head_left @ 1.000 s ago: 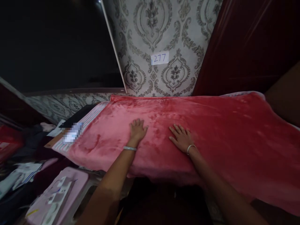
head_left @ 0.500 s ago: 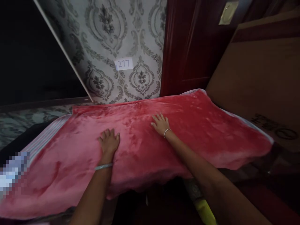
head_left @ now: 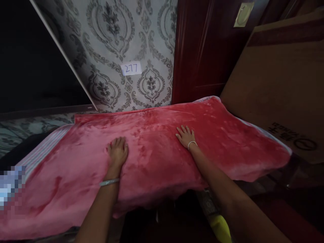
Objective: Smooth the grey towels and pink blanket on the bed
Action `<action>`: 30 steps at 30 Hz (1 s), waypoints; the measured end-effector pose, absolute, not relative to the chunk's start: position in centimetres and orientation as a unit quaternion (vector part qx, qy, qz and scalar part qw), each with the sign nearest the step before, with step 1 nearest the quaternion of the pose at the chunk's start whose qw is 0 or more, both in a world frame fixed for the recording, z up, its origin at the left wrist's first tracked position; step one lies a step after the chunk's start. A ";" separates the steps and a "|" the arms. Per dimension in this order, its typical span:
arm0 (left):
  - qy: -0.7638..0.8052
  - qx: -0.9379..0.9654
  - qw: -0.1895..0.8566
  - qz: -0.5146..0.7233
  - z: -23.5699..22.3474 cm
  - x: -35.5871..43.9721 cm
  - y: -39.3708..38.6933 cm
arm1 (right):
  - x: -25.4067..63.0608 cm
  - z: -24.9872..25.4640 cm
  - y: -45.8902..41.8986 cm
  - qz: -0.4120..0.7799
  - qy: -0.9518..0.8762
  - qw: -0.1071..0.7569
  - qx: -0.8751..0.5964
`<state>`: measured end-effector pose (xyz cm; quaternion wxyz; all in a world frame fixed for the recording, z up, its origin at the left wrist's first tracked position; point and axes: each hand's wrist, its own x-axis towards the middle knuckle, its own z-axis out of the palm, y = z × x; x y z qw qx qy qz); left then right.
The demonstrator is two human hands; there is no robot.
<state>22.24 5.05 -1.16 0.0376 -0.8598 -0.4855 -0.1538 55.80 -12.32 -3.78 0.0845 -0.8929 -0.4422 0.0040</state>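
Note:
A plush pinkish-red blanket [head_left: 157, 155] lies spread over a surface, its front edge hanging down unevenly. My left hand [head_left: 117, 152] rests palm down on it left of the middle, fingers out; a pale bangle circles that wrist. Farther right, my right hand [head_left: 186, 136] lies flat on the blanket with its fingers spread, a thin light bracelet on the wrist. Neither hand grips the cloth. A striped pale cloth [head_left: 48, 148] shows along the blanket's left side, and a whitish border runs along its right edge.
Behind the blanket is a patterned wall [head_left: 149, 40] with a paper label [head_left: 131, 68] reading 277. A dark screen [head_left: 40, 67] stands at the left, a dark red door [head_left: 199, 50] at the back, and a large cardboard box [head_left: 278, 81] at the right. Something yellow [head_left: 220, 227] shows below.
My right hand has slid to the right across the blanket, away from the left hand. The left hand stays at nearly the same spot. The view has shifted slightly.

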 end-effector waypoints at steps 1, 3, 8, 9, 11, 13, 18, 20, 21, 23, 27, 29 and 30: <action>-0.477 -0.865 0.035 -0.154 -1.2 22.3 5.1 | 55.6 -3.5 -12.2 0.007 -0.439 0.082 -0.895; -0.474 -0.868 0.025 -0.144 -1.4 22.5 5.3 | 54.5 -2.9 -11.6 0.022 -0.449 0.072 -0.891; -0.461 -0.876 0.023 -0.140 -1.7 22.6 5.6 | 47.3 -2.1 -8.3 0.056 -0.603 0.075 -0.792; -0.460 -0.876 0.024 -0.143 -1.7 22.6 5.6 | 45.5 -2.1 -7.7 0.056 -0.638 0.081 -0.764; -0.463 -0.874 0.021 -0.145 -1.7 22.5 5.6 | 42.0 -2.1 -6.7 0.054 -0.697 0.091 -0.709; -0.464 -0.873 0.017 -0.146 -1.8 22.5 5.7 | 39.4 -2.0 -6.4 0.055 -0.750 0.092 -0.653; -0.461 -0.876 0.021 -0.139 -2.2 22.4 6.4 | 36.7 -1.4 -7.6 0.078 -0.818 0.062 -0.567; -0.462 -0.877 0.021 -0.127 -2.3 22.4 6.8 | 37.0 -1.1 -8.1 0.078 -0.817 0.074 -0.566; -0.463 -0.878 0.021 -0.120 -2.4 22.4 7.0 | 37.6 -1.0 -8.3 0.074 -0.810 0.086 -0.575; -0.463 -0.880 0.023 -0.109 -2.4 22.5 7.3 | 39.8 -0.6 -8.6 0.063 -0.774 0.105 -0.621; -0.463 -0.881 0.027 -0.093 -2.1 22.6 7.5 | 48.2 0.3 -9.5 0.031 -0.622 0.087 -0.778; -0.465 -0.881 0.024 -0.086 -1.8 22.7 7.4 | 52.9 0.3 -10.9 0.018 -0.523 0.075 -0.849; -0.464 -0.882 0.021 -0.085 -1.6 22.7 7.3 | 54.9 0.1 -11.8 0.020 -0.476 0.069 -0.877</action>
